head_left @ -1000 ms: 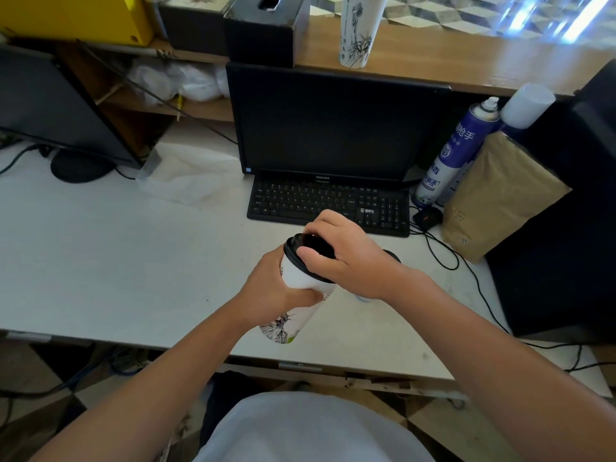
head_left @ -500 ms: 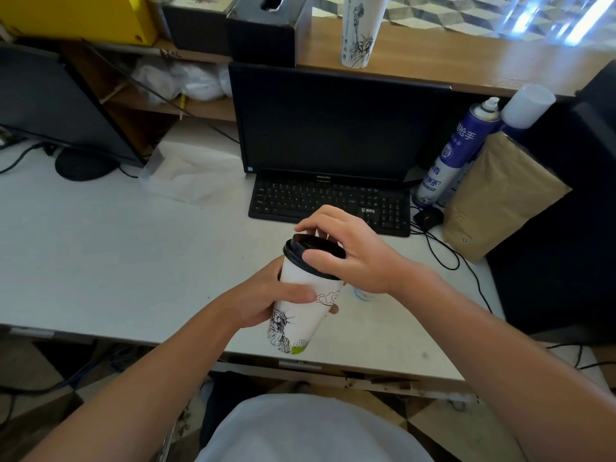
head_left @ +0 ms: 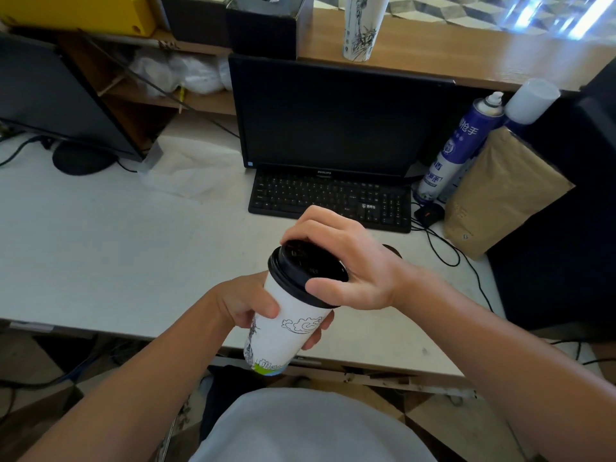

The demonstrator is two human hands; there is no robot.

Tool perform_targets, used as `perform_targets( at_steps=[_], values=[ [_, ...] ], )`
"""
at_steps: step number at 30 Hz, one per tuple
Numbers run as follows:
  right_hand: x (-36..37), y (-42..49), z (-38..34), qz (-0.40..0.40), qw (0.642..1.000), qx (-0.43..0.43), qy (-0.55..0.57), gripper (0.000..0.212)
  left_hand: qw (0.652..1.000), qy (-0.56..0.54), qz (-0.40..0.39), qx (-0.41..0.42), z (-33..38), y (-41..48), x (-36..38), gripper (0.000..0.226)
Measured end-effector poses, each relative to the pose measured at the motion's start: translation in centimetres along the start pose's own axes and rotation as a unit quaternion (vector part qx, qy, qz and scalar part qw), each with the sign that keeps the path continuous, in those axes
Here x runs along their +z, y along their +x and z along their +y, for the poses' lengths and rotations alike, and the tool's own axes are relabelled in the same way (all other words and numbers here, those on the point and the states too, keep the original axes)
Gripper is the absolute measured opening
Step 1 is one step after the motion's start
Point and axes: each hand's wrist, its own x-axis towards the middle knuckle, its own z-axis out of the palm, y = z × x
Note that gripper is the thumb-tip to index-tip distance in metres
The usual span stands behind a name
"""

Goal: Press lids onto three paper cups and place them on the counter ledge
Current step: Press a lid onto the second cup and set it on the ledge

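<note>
Cup in hand: we hold the paper cup (head_left: 286, 328) tilted in the air above the near edge of the desk (head_left: 100, 248), its base toward our lap and its mouth leaning away from us.
Left hand: our left hand (head_left: 245, 303) wraps the cup's lower wall, fingers curled snugly round it with the thumb across the front.
Right hand: our right hand (head_left: 346, 261) arches over the black lid (head_left: 305, 270), fingers spread along the far rim and the thumb pinching the near rim.
Lid seat: the lid looks level on the mouth, but we cannot tell whether the far side has snapped fully home.
Doing it well: we judge it best to press round the rim in turn, not on the centre, and to keep the left grip firm but light so the paper wall does not buckle.
Ledge: one cup on the ledge (head_left: 361, 26) already stands on the wooden counter ledge (head_left: 450, 58), behind the monitor (head_left: 336, 118).
Next: we would upright this cup before lifting it to the ledge.
</note>
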Motion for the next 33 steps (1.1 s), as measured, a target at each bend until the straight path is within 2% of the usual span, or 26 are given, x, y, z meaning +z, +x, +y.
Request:
perform_targets(
  at_steps=[3,6,9,12,14,16,19,22,23,24,28,33],
  values=[
    [0.1,0.1,0.2,0.004,1.0,-0.003,-0.019,0.078,1.0,0.021,0.01,0.004,0.3,-0.2,0.2,0.054],
    [0.2,0.0,0.5,0.005,1.0,0.005,-0.028,0.077,0.997,0.057,0.054,-0.002,1.0,-0.5,0.3,0.054],
    [0.2,-0.1,0.8,0.011,0.999,0.024,-0.033,0.06,0.986,0.121,0.116,-0.002,1.7,-0.9,0.4,0.055],
    [0.0,0.0,0.8,0.019,0.998,0.05,-0.037,0.049,0.957,0.201,0.209,-0.002,2.5,-1.0,1.0,0.057],
    [-0.1,0.1,0.9,0.025,0.995,0.085,-0.039,0.044,0.912,0.286,0.293,0.002,2.8,-0.5,1.6,0.057],
    [0.1,0.1,1.1,0.048,0.989,0.132,-0.046,0.039,0.849,0.374,0.374,0.024,2.8,0.2,2.0,0.061],
    [0.8,0.4,1.2,0.104,0.97,0.211,-0.06,0.037,0.748,0.432,0.502,0.038,1.6,1.2,2.2,0.077],
    [1.8,1.1,0.8,0.129,0.945,0.295,-0.063,0.038,0.659,0.483,0.576,0.039,0.4,2.1,2.1,0.086],
    [2.0,1.3,0.8,0.133,0.938,0.311,-0.069,0.039,0.644,0.492,0.584,0.043,0.1,2.3,2.1,0.087],
    [2.1,1.4,0.7,0.138,0.935,0.316,-0.078,0.041,0.645,0.49,0.585,0.048,0.1,2.5,2.1,0.086],
    [1.8,1.4,0.6,0.157,0.943,0.268,-0.119,0.049,0.692,0.455,0.558,0.057,0.6,2.1,2.2,0.08],
    [0.8,1.3,0.6,0.147,0.959,0.202,-0.133,0.045,0.727,0.421,0.537,0.072,1.1,2.0,2.1,0.073]
  ],
)
